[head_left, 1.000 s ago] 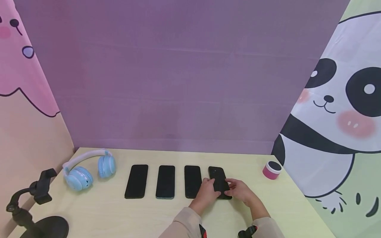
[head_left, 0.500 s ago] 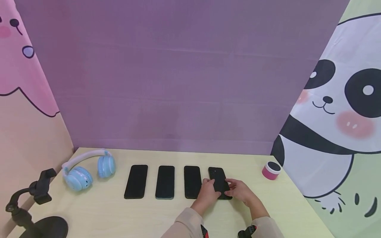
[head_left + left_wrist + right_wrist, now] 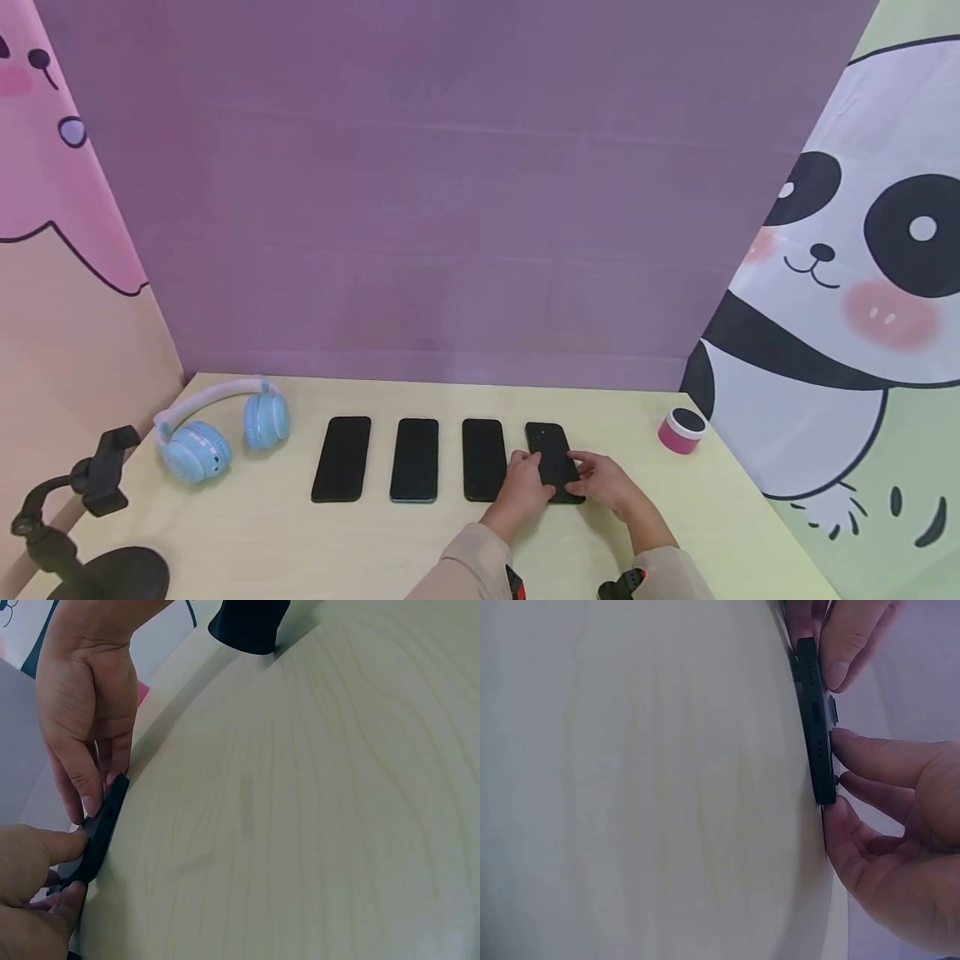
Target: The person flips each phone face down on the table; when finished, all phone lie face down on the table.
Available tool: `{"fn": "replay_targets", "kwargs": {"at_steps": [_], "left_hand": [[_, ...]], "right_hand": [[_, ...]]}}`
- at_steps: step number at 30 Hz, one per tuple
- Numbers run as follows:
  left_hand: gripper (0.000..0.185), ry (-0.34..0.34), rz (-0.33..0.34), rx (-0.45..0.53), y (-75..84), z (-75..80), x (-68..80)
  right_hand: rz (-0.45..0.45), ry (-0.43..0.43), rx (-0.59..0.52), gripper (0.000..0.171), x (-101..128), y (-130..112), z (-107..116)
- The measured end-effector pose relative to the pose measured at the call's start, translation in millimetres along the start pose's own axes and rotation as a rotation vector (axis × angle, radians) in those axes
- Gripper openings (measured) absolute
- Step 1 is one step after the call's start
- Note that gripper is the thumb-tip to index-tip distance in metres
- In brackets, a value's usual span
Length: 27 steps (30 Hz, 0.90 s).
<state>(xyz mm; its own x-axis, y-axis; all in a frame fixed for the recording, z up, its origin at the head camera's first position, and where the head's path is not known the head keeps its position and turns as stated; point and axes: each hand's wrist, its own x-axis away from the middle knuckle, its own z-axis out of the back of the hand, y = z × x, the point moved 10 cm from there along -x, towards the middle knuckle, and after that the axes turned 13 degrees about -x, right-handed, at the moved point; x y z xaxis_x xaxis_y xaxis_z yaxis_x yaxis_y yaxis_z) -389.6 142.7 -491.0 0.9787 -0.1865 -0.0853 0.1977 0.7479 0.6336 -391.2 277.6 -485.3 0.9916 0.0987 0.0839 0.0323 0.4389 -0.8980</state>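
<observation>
Purple backdrop panels and cartoon-animal curtains enclose the pale wooden counter (image 3: pixel 247 542) on which I work. My left hand (image 3: pixel 522 492) and right hand (image 3: pixel 606 482) meet at the near end of the rightmost phone (image 3: pixel 551 457), one on each long edge. Both wrist views show fingertips pinching the phone's thin sides while it lies flat on the counter, camera side up. The hands stand close together with only the phone's width between them.

Three more black phones (image 3: pixel 416 458) lie in a row to the left, parallel and slightly apart, screens up; four phones in total. The nearest of them sits just beside my left hand, partly covered by its knuckles.

One pair of light blue headphones (image 3: pixel 217 425) lies at the far left of the row. One black phone stand (image 3: pixel 82 517) occupies the near left corner. One small pink jar with a dark lid (image 3: pixel 681 430) sits well to the right of the held phone, near the panda curtain.
</observation>
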Motion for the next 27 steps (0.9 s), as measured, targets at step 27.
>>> {"fn": "replay_targets", "kwargs": {"at_steps": [27], "left_hand": [[0.060, -0.110, -0.013, -0.047, -4.1, 1.4, -1.5]], "right_hand": [[-0.058, 0.072, 0.088, 0.055, 1.1, -4.5, 3.3]]}}
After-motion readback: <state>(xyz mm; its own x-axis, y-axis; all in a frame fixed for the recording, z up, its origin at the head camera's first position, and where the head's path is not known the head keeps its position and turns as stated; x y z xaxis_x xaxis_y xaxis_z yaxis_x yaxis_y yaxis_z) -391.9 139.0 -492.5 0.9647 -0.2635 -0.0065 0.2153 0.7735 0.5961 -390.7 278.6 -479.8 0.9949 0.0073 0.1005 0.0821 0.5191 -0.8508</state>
